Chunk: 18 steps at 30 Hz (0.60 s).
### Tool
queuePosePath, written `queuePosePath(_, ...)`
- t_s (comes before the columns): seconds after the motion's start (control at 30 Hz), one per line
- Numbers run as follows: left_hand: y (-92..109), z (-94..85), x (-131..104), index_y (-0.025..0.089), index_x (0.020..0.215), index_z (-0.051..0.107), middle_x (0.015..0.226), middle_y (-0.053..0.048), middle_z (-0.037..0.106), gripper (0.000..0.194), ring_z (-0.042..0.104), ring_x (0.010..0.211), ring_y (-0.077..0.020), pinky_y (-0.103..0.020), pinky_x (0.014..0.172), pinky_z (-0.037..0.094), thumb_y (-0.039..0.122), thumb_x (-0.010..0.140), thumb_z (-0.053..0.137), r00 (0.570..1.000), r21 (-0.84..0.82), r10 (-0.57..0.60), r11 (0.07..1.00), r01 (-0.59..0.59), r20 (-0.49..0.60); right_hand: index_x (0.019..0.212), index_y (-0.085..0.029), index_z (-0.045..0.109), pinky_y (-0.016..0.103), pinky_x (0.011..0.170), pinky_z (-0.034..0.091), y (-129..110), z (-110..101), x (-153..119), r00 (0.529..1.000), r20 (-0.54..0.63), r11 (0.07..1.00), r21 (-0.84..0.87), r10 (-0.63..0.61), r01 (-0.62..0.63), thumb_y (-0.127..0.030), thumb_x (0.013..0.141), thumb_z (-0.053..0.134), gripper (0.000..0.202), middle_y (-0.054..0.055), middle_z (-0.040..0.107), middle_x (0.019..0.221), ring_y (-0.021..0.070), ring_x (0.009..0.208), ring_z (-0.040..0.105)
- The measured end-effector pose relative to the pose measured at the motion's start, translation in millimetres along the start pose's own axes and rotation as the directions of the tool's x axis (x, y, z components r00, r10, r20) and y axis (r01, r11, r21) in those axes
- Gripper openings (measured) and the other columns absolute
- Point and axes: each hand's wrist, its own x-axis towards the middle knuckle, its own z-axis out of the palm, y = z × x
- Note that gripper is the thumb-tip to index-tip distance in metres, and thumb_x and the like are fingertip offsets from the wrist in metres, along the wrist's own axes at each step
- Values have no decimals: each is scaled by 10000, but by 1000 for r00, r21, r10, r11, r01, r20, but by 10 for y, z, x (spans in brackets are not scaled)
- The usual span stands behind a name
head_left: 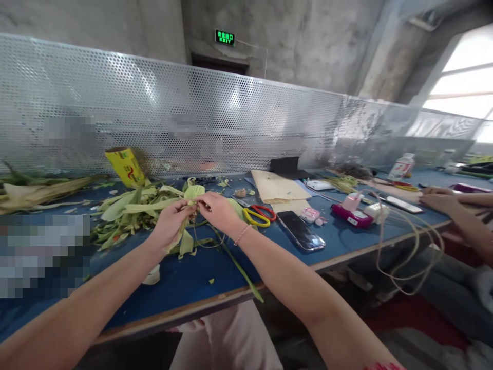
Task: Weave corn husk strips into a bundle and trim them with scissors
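Observation:
My left hand (pixel 169 223) and my right hand (pixel 221 210) meet above the blue tabletop, fingertips pinched together on a pale green corn husk (pixel 194 191). Its upper part stands up above my fingers, and thin strips hang down below them. What exactly lies between the fingertips is partly hidden. A heap of green husks (pixel 131 213) lies just left of my left hand. From beneath my right hand a long green strip (pixel 241 270) runs over the table's front edge. Scissors with red and yellow handles (pixel 259 216) rest right of my right wrist.
A phone (pixel 302 229), a pink earphone case (pixel 310 215) and a magenta power strip (pixel 352 215) with looping cables lie to the right. Brown paper (pixel 279 186) is behind them. A yellow tube (pixel 126 167) leans near the perforated metal screen (pixel 215 113). Another person's hand (pixel 439 199) rests far right.

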Motion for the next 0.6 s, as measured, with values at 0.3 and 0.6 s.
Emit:
queuePosePath(0.3,-12,46,-36,128,675,590,615,13,543,241,463,564,-75,-196,549,360,279,524,703,997,-45,-12,999,9,-73,950,-174,541,262,759,462,-56,35,-28,984,-24,981,87,178,-176,-120,739,469,230,44,624,864,144,829,587)
queuePosePath(0.6,33,85,-108,135,715,598,652,5,577,247,504,620,-105,-228,620,384,322,569,665,983,137,90,988,-69,-157,789,-176,596,272,764,458,-55,27,-39,988,-78,989,77,136,-130,-118,729,483,141,48,642,832,152,814,588)
